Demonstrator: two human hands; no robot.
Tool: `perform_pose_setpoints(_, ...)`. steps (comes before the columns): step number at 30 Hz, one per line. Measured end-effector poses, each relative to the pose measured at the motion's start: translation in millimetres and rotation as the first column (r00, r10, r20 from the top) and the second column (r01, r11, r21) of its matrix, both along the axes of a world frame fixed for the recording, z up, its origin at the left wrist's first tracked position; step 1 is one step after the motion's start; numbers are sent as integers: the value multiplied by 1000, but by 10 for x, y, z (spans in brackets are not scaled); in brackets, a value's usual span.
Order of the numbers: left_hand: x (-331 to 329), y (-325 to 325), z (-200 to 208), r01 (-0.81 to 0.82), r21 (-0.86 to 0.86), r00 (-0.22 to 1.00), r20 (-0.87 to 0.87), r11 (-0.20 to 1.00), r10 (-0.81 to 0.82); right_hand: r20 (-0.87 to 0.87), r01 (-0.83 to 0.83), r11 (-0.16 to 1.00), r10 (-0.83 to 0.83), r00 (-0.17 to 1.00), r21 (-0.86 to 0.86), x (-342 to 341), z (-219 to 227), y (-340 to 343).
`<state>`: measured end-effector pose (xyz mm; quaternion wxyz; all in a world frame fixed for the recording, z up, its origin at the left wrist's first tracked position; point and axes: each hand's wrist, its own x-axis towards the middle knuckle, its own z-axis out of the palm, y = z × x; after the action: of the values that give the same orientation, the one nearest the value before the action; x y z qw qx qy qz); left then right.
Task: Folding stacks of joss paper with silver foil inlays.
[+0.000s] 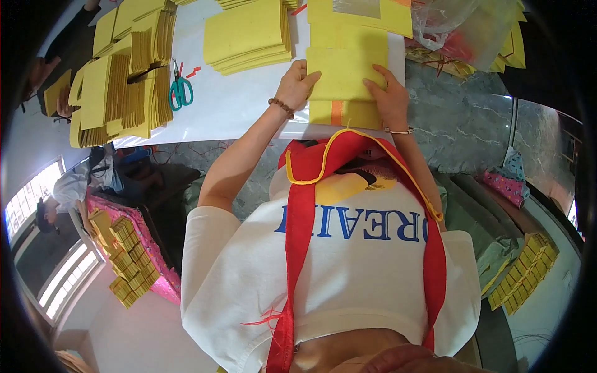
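A folded sheet of yellow paper lies between my hands at the near edge of the white-covered table. My left hand pinches its left edge, thumb on top and the other fingers curled at the side. On the right edge my right hand grips the same sheet, with thumb and forefinger over the top. Under it, more yellow paper with an orange stripe shows toward me. Whether the paper is one sheet or several layers I cannot tell.
A stack of yellow paper sits left of my work, beside teal-handled scissors. Many upright yellow bundles crowd the table's left end. At the right, a clear plastic bag lies over more paper. Another person is at the far left.
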<state>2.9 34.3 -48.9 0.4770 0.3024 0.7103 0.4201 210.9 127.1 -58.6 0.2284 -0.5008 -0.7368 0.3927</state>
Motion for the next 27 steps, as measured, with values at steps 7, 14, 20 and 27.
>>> perform_pose_setpoints(7,317,-243,321,268,183,669,-742,946,-46,13,18,999,-18,1000,30,-15,-34,-12)
perform_pose_setpoints(14,552,92,101,668,161,384,-911,726,-152,35,42,994,-38,999,-105,-49,34,-10)
perform_pose_setpoints(20,571,93,-148,653,57,304,-933,756,-192,-38,2,999,0,999,35,-15,-91,-28)
perform_pose_setpoints(27,586,97,-132,649,24,303,-925,760,-229,354,-312,800,134,926,513,141,29,-275)
